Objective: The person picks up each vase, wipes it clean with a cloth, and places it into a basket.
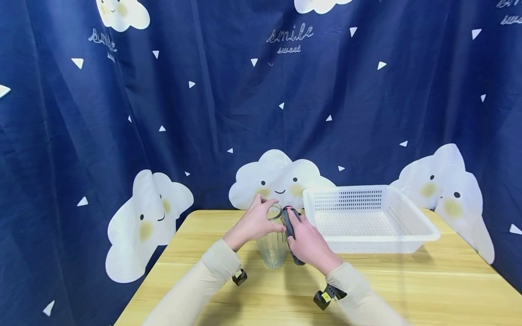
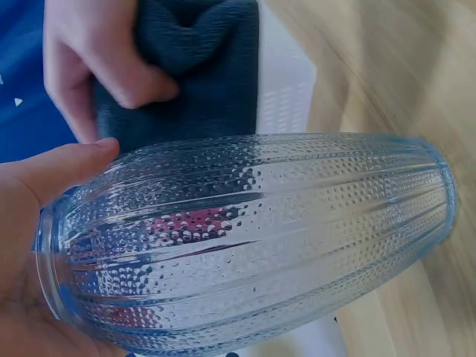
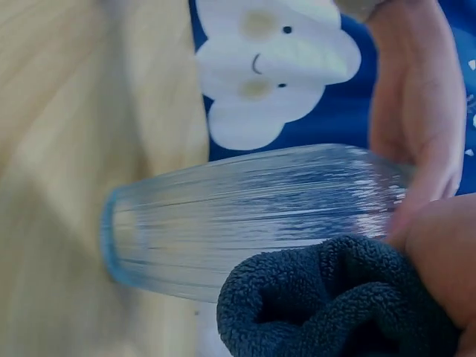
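A clear ribbed glass vase (image 1: pixel 272 251) with a dimpled surface stands upright in front of me, its base down at the wooden table. My left hand (image 1: pixel 257 220) grips it around the upper end, the thumb lying along the side near the rim in the left wrist view. Just to the right, my right hand (image 1: pixel 308 241) holds a dark blue-grey towel (image 2: pixel 212 93), thumb pressed against the cloth. The folded towel hangs alongside the vase and overlaps it in the right wrist view, where its looped terry edge (image 3: pixel 327 297) shows. Some right-hand fingers are hidden behind the cloth.
A white perforated plastic basket (image 1: pixel 369 244) sits on the table right behind my right hand. The pale wooden table (image 1: pixel 408 290) ends at a dark blue curtain (image 1: pixel 228 113) with clouds on it. Both wrists wear small black cameras.
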Tool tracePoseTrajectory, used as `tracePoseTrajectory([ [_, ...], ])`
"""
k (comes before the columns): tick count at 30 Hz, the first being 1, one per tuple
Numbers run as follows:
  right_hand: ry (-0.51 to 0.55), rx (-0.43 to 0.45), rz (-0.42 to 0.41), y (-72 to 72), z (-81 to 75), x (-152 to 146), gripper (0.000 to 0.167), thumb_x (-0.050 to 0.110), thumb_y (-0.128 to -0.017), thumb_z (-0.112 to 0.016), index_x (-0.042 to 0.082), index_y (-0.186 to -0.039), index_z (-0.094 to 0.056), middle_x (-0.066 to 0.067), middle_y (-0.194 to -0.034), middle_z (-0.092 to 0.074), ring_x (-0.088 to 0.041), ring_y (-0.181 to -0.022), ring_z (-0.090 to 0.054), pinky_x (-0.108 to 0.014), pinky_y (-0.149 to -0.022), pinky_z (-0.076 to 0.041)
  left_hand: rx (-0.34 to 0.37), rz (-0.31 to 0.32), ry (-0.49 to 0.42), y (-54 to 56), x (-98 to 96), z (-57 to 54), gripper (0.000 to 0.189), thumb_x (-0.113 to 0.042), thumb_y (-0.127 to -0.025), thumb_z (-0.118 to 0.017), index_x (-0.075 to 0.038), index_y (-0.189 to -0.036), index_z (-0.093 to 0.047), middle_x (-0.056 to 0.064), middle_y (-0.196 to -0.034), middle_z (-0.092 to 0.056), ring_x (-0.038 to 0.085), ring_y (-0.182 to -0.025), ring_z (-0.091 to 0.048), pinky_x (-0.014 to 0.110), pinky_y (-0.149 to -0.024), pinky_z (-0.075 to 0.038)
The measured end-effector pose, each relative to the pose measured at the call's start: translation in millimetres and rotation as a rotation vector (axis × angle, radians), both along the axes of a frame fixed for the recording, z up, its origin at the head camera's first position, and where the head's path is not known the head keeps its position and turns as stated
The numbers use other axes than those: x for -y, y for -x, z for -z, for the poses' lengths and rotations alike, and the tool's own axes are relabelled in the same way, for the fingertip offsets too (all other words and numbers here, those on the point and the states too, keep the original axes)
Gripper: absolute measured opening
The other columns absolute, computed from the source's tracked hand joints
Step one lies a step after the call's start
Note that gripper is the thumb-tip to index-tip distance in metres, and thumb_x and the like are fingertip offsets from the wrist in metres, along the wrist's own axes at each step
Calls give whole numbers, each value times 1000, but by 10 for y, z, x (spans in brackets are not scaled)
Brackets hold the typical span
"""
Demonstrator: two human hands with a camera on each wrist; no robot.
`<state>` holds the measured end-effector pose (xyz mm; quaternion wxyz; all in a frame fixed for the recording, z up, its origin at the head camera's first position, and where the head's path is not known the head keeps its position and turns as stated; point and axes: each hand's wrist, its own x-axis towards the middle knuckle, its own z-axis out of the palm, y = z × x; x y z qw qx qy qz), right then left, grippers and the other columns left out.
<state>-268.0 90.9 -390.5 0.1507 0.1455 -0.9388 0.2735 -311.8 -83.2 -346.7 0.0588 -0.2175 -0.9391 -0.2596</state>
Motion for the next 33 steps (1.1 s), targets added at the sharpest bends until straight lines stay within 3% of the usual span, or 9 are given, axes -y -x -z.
tracePoseTrajectory([
  [4,16,43,9,44,161,25,77,10,-88,-65,4,-157,-32,-28,-122,-58,-25,-78,-62,-37,-65,-54,-19,7,6,13,19,6,87,-47,-74,-86,-16,-148,-51,10,-126,-44,26,-115,-49,43,-96,-48],
  [9,18,142,-7,63,442,55,76,10,-88,-67,2,-156,-33,-31,-125,-58,-29,-87,-64,-40,-67,-56,-39,12,21,18,51,-5,89,-48,-71,-88,-16,-147,-53,7,-132,-51,28,-120,-50,46,-99,-47],
  [13,-71,200,-16,54,654,71,74,12,-88,-70,0,-153,-38,-32,-124,-59,-32,-90,-66,-43,-71,-57,-6,14,35,9,51,-19,92,-48,-72,-88,-15,-149,-50,8,-137,-51,27,-122,-52,45,-101,-47],
  [16,-90,209,-17,61,693,68,72,12,-87,-71,0,-151,-41,-33,-123,-59,-33,-91,-66,-45,-74,-56,27,2,18,3,36,-30,96,-47,-73,-87,-13,-152,-45,11,-142,-46,28,-124,-53,46,-103,-46],
  [21,-29,253,-33,70,605,28,67,10,-89,-67,1,-151,-43,-30,-123,-59,-29,-90,-63,-43,-72,-55,58,-42,-26,16,35,3,102,-48,-71,-88,-7,-153,-41,17,-144,-38,31,-121,-55,47,-102,-47],
  [25,16,250,-31,45,451,-5,68,9,-90,-67,1,-152,-42,-29,-120,-59,-26,-84,-62,-40,-66,-54,43,-41,-19,24,42,20,104,-50,-70,-88,-6,-153,-42,13,-140,-41,28,-119,-55,44,-100,-48],
  [30,23,173,-6,13,142,-36,70,10,-88,-66,7,-153,-41,-25,-117,-60,-22,-74,-60,-32,-57,-51,-58,-55,99,16,44,-37,102,-58,-66,-87,-11,-148,-51,4,-135,-52,27,-117,-52,42,-94,-49],
  [33,14,99,2,-7,-58,-60,71,10,-88,-65,11,-155,-40,-23,-117,-60,-21,-72,-58,-30,-57,-50,-78,-52,162,10,42,-78,99,-60,-66,-87,-15,-147,-52,3,-135,-53,28,-114,-54,42,-90,-50],
])
